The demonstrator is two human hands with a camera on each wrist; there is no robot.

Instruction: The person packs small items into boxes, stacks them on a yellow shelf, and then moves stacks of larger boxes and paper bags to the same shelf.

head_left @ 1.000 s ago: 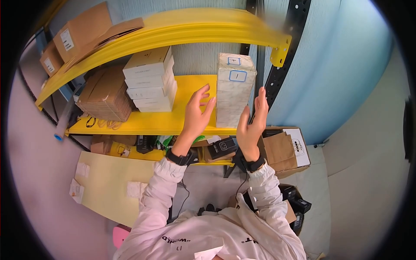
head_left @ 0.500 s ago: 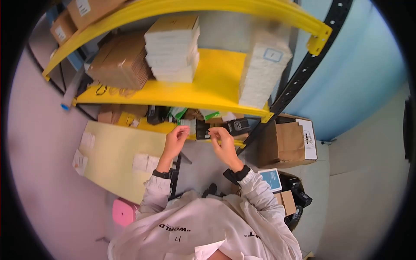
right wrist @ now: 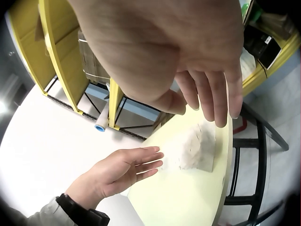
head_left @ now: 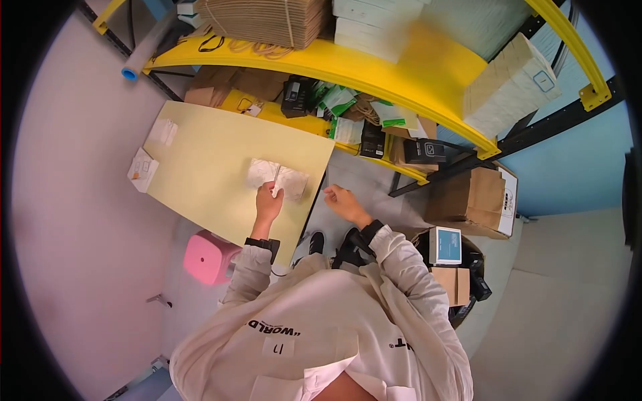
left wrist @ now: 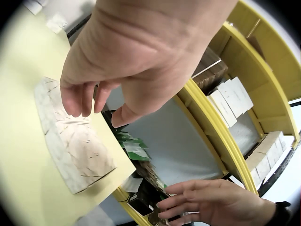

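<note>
White marble-patterned boxes [head_left: 294,184] lie side by side near the right edge of the pale yellow table [head_left: 207,144]. My left hand [head_left: 269,206] is over their near side, its fingertips overlapping them in the head view. In the left wrist view, the left hand [left wrist: 136,61] hovers with relaxed, slightly bent fingers above the patterned box top [left wrist: 77,136]. My right hand [head_left: 346,204] hangs just off the table's right edge, beside the boxes. Loosely extended fingers show on the right hand [right wrist: 188,61] in the right wrist view, with nothing held.
A yellow shelf [head_left: 374,67] stands behind the table, with a stack of marble-patterned boxes [head_left: 511,87] at its right end. A pink stool [head_left: 207,257] is at the near left. To the right are a cardboard carton [head_left: 468,200] and a bin holding a blue-and-white box [head_left: 447,246].
Both hands have moved down and away from the stack on the shelf, toward the table. The head view has turned toward the table, and the left hand is now over the boxes there.
</note>
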